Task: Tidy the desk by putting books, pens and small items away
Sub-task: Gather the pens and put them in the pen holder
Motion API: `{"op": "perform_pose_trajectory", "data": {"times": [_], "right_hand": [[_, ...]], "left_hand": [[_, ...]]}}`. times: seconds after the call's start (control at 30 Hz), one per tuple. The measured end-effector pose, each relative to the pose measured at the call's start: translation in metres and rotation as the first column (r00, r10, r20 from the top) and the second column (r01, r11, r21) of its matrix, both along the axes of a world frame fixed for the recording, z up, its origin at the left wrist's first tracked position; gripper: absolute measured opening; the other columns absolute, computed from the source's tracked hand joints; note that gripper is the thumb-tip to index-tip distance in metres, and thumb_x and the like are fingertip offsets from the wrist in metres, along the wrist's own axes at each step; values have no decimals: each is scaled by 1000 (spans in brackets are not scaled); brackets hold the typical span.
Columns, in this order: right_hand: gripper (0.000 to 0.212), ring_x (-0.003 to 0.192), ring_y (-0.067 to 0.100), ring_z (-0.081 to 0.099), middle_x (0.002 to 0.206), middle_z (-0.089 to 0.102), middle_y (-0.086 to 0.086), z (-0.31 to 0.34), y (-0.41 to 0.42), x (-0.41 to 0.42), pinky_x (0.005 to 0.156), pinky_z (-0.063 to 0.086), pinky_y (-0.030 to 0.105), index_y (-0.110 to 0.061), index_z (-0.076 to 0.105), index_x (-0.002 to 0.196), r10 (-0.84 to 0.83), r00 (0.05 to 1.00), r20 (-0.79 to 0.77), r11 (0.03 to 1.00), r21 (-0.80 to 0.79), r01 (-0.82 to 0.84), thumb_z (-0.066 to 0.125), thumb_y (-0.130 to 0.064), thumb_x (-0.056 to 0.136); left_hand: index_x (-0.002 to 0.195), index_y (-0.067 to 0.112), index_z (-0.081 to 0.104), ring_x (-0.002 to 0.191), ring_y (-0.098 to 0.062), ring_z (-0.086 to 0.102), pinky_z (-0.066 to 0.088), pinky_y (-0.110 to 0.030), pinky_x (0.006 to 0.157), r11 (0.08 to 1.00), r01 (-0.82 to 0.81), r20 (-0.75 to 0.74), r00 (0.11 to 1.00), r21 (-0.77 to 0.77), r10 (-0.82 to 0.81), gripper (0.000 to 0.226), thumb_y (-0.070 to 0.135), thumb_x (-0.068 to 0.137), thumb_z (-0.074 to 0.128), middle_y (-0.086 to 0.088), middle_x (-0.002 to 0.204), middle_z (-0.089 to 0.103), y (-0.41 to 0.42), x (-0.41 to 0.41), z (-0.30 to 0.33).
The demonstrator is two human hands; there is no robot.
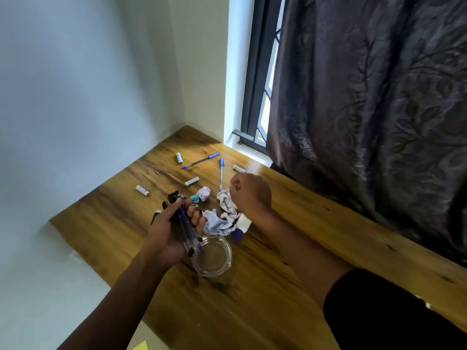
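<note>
— Left hand (169,232)?
— Gripping a pen bundle (185,227), lower centre, tips over the glass (212,256).
— Right hand (249,195)?
— Curled, centre frame, above crumpled paper (226,215); grasp unclear. Two loose pens (201,160) higher up.

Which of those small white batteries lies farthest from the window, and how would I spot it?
Start at the wooden desk and find the clear glass cup near its left edge. Look beyond the left hand, which grips a bundle of pens: the small white battery lies alone near the white wall. Unlike the other three, it has no blue-capped pen beside it.
</note>
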State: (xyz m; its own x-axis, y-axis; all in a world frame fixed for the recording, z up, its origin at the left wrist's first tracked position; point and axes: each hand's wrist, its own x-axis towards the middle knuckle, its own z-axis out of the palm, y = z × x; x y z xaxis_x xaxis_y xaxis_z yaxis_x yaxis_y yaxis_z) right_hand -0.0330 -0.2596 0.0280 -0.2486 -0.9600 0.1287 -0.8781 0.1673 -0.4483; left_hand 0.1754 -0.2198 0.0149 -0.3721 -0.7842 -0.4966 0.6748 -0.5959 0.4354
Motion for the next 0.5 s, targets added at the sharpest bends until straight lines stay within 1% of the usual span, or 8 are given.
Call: {"op": "perform_pose_trajectory", "data": {"times": [0.07,0.1,0.17,0.2,0.27,0.33,0.4,0.5], "right_hand": [[16,91,21,69,99,75,-5,-4,-22,0,66,47,28,-25,77,97,-6,1000,0,999,35,6,61,-28,94],[17,90,22,68,98,75,-5,-6,-33,2,66,45,28,-23,77,95,-3,1000,3,998,59,3,60,-27,93],[17,88,24,69,97,74,-1,-11,-55,5,64,44,27,-20,77,91,4,1000,-2,994,110,-4,60,-24,91],[16,87,25,69,96,74,1,-15,-65,6,63,44,27,-19,76,91,-1,1000,0,990,142,1,60,-23,90],[14,87,27,70,96,73,3,-20,-83,10,62,47,28,-18,75,94,-23,1000,12,978,208,20,63,-24,88],[16,89,26,69,99,72,3,-27,-98,15,64,49,29,-19,74,99,-35,999,8,965,260,32,67,-26,87],[22,91,26,68,102,69,3,-34,-108,18,65,49,30,-20,71,104,-41,999,-21,952,304,45,72,-32,86],[25,94,26,67,105,67,4,-44,-118,21,67,49,31,-21,66,103,-55,995,-80,930,360,80,76,-36,85]], "left_hand": [[108,9,62,80,-19,56,59,-36,88,1000,14,-10,1000,-15,-14,23,30,104,53,-4,86,55,-15,3,5],[111,9,64,87,-21,62,59,-38,93,1000,12,-12,1000,-6,-12,25,29,105,51,-5,92,61,-23,4,6],[125,6,64,105,-25,73,56,-46,96,1000,-2,-14,1000,23,2,33,27,105,50,-8,110,72,-39,8,6],[130,4,62,111,-27,72,55,-48,97,1000,0,-16,1000,27,0,36,26,105,50,-10,120,73,-45,10,6],[135,3,60,118,-30,69,54,-50,99,1000,19,-13,1000,18,-19,38,25,106,49,-14,132,69,-57,14,5],[138,1,56,121,-32,67,52,-51,102,999,36,-7,999,7,-36,40,23,106,47,-16,135,67,-66,16,3],[141,1,53,122,-34,66,49,-52,103,999,53,-10,999,0,-53,41,20,106,46,-18,136,66,-73,17,1],[145,2,50,126,-35,64,47,-53,106,998,70,-5,998,-3,-70,42,18,106,45,-18,139,64,-83,20,-6]]}}
